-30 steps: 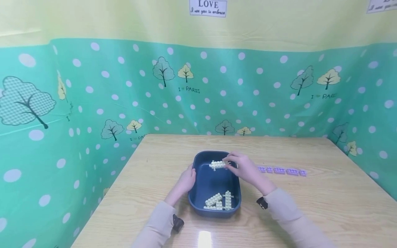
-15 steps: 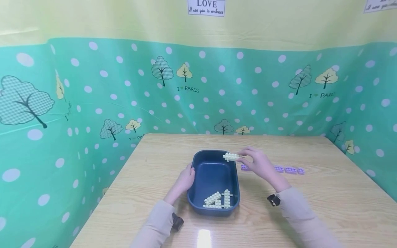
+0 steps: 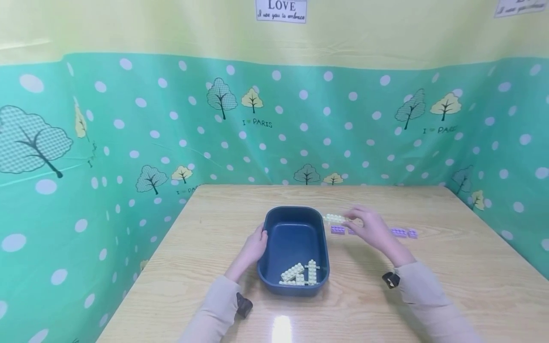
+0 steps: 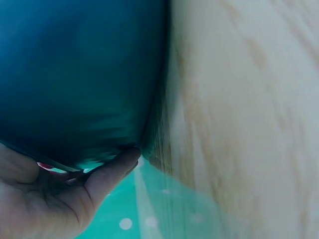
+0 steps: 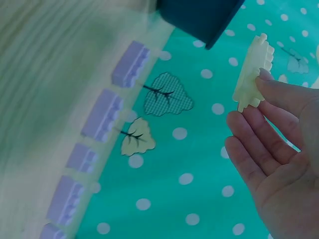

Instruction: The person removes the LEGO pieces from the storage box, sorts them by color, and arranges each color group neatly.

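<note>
In the head view my right hand (image 3: 364, 227) pinches a pale cream toy building brick (image 3: 334, 218) by its right end, held above the table just right of the blue bin. The right wrist view shows this long studded brick (image 5: 254, 74) between thumb and fingertips, small pegs sticking out at its ends. My left hand (image 3: 255, 245) grips the left side of the dark blue bin (image 3: 260, 274), thumb at the rim. Close up, the left wrist view has the hand (image 4: 55, 199) against the bin's wall (image 4: 84, 79). Several cream bricks (image 3: 293, 272) lie in the bin's near end.
Right of the bin, a row of several purple bricks (image 3: 338, 230) lies on the wooden table (image 3: 223, 209), partly hidden by my right hand. A green dotted curtain (image 3: 274, 128) hangs behind the table and along both sides.
My right hand has lifted the cream brick from over the bin's far end and carried it right, past the rim. My left hand stays on the bin.
</note>
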Action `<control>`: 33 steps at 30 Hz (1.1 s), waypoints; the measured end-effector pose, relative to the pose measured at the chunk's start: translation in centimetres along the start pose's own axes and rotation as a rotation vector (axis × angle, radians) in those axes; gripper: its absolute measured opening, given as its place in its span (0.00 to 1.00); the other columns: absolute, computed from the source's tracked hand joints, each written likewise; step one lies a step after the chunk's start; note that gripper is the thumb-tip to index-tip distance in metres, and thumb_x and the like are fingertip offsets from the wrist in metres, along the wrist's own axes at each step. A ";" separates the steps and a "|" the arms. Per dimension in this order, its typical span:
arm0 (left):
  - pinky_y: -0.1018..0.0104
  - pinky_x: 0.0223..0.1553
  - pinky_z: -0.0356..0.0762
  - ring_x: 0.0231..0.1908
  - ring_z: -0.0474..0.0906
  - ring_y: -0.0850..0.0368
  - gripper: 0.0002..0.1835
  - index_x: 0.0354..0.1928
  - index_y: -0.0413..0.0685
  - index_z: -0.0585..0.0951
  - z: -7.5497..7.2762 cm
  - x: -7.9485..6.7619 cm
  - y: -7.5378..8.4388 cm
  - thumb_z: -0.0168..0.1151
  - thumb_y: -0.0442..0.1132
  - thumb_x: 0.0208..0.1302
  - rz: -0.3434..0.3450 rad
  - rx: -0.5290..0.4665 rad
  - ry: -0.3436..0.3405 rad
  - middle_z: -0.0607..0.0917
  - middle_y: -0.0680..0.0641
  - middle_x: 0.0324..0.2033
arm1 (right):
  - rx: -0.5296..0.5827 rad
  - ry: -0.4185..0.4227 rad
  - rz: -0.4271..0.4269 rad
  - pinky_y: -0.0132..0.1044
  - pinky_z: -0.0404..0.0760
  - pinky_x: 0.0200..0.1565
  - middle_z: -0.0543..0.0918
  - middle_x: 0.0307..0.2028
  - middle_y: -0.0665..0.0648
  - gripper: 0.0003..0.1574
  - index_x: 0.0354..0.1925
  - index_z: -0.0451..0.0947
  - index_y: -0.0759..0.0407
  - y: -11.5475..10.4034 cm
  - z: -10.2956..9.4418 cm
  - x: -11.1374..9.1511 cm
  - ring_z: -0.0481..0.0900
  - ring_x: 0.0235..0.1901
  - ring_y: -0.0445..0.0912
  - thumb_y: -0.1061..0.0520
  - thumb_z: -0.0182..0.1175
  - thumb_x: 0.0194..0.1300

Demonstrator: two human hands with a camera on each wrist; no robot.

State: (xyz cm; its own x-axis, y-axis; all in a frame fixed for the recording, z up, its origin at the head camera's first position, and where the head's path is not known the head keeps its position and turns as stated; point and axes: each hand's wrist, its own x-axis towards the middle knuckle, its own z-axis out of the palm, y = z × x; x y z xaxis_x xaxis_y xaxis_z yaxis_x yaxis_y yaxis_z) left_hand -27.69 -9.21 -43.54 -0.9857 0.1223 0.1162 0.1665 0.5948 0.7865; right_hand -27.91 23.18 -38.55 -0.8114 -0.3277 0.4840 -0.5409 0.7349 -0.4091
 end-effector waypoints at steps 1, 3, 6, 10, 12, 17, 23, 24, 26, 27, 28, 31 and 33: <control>0.43 0.62 0.64 0.63 0.63 0.33 0.25 0.67 0.29 0.58 0.0 0.1 -0.1 0.36 0.36 0.72 0.001 -0.003 0.000 0.66 0.29 0.63 | -0.002 -0.001 0.005 0.50 0.81 0.46 0.83 0.40 0.59 0.16 0.44 0.81 0.64 0.2 0.0 -0.1 0.81 0.41 0.53 0.60 0.66 0.55; 0.43 0.64 0.62 0.64 0.61 0.34 0.26 0.68 0.30 0.56 0.0 0.2 -0.1 0.36 0.36 0.72 0.004 -0.006 0.003 0.64 0.30 0.65 | -0.003 -0.006 0.017 0.51 0.81 0.46 0.83 0.39 0.59 0.16 0.43 0.81 0.65 0.7 0.1 -0.2 0.81 0.41 0.54 0.61 0.66 0.55; 0.44 0.66 0.59 0.65 0.59 0.35 0.27 0.70 0.31 0.53 -0.1 0.2 -0.2 0.37 0.35 0.72 0.002 -0.017 0.004 0.61 0.31 0.67 | -0.010 -0.024 0.036 0.51 0.81 0.45 0.83 0.38 0.60 0.15 0.43 0.81 0.66 1.2 0.2 -0.4 0.80 0.40 0.55 0.62 0.65 0.55; 0.44 0.67 0.58 0.66 0.58 0.35 0.27 0.70 0.32 0.54 -0.2 0.3 -0.3 0.37 0.35 0.72 0.001 -0.021 0.009 0.61 0.31 0.67 | -0.019 -0.056 0.056 0.51 0.81 0.44 0.83 0.37 0.62 0.16 0.42 0.80 0.68 1.7 0.3 -0.7 0.80 0.39 0.55 0.62 0.65 0.55; 0.44 0.67 0.58 0.66 0.59 0.35 0.27 0.70 0.32 0.54 -0.3 0.3 -0.3 0.37 0.35 0.72 0.000 -0.017 0.012 0.61 0.31 0.67 | -0.025 -0.072 0.061 0.50 0.81 0.44 0.83 0.37 0.62 0.16 0.42 0.80 0.68 1.9 0.4 -0.8 0.80 0.38 0.55 0.61 0.65 0.55; 0.44 0.66 0.59 0.65 0.59 0.35 0.27 0.70 0.33 0.54 -0.4 0.2 -0.2 0.37 0.35 0.72 -0.009 -0.019 0.011 0.61 0.32 0.67 | -0.022 -0.115 0.088 0.49 0.82 0.43 0.83 0.36 0.62 0.15 0.41 0.80 0.68 2.4 0.6 -1.1 0.80 0.37 0.53 0.61 0.65 0.55; 0.43 0.65 0.60 0.65 0.60 0.34 0.27 0.69 0.32 0.54 -0.4 0.0 -0.2 0.37 0.36 0.72 -0.012 -0.016 0.007 0.62 0.31 0.66 | -0.012 -0.188 0.140 0.49 0.82 0.43 0.83 0.36 0.60 0.14 0.40 0.80 0.66 2.5 0.7 -1.3 0.81 0.37 0.52 0.61 0.64 0.55; 0.43 0.65 0.60 0.64 0.61 0.34 0.27 0.69 0.32 0.54 -0.4 0.1 -0.2 0.37 0.36 0.72 -0.010 -0.013 0.007 0.62 0.31 0.66 | -0.013 -0.203 0.150 0.48 0.82 0.43 0.83 0.36 0.60 0.14 0.40 0.80 0.66 2.5 0.7 -1.3 0.81 0.37 0.51 0.61 0.65 0.55; 0.43 0.65 0.60 0.64 0.61 0.34 0.27 0.69 0.31 0.54 -0.3 0.0 -0.2 0.37 0.36 0.72 -0.011 -0.013 0.006 0.63 0.31 0.66 | -0.015 -0.233 0.171 0.47 0.82 0.43 0.84 0.36 0.59 0.13 0.40 0.80 0.65 2.5 0.8 -1.4 0.81 0.37 0.50 0.61 0.65 0.55; 0.43 0.65 0.60 0.64 0.61 0.34 0.27 0.69 0.31 0.54 -0.3 0.0 -0.2 0.37 0.36 0.72 -0.011 -0.012 0.005 0.63 0.31 0.66 | -0.013 -0.249 0.178 0.46 0.82 0.43 0.84 0.35 0.59 0.13 0.40 0.80 0.65 2.4 0.8 -1.4 0.80 0.36 0.49 0.61 0.65 0.54; 0.43 0.65 0.60 0.64 0.61 0.34 0.27 0.69 0.31 0.54 -0.2 0.0 -0.2 0.37 0.36 0.72 -0.009 -0.009 0.005 0.63 0.31 0.66 | -0.006 -0.263 0.192 0.46 0.82 0.43 0.84 0.35 0.58 0.13 0.40 0.80 0.64 2.4 0.8 -1.4 0.80 0.36 0.49 0.61 0.65 0.54; 0.43 0.65 0.61 0.64 0.61 0.34 0.27 0.69 0.31 0.54 -0.1 0.0 -0.1 0.37 0.36 0.72 -0.002 -0.006 0.004 0.63 0.31 0.65 | 0.010 -0.299 0.206 0.44 0.82 0.42 0.84 0.35 0.58 0.12 0.39 0.80 0.65 2.3 1.0 -1.4 0.80 0.35 0.48 0.63 0.64 0.54; 0.43 0.65 0.61 0.64 0.61 0.34 0.27 0.69 0.30 0.54 0.0 -0.1 0.0 0.37 0.36 0.72 0.003 -0.007 0.004 0.63 0.31 0.65 | 0.019 -0.310 0.218 0.43 0.82 0.41 0.84 0.34 0.58 0.12 0.39 0.81 0.65 2.2 1.0 -1.3 0.80 0.35 0.47 0.64 0.64 0.54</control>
State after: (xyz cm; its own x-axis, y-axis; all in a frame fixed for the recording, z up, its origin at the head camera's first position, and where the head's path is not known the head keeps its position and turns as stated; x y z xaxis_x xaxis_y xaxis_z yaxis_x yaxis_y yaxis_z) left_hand -27.63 -9.20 -43.52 -0.9852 0.1213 0.1207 0.1693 0.5888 0.7903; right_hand -28.25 24.60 -40.89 -0.9350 -0.3305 0.1283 -0.3494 0.7973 -0.4922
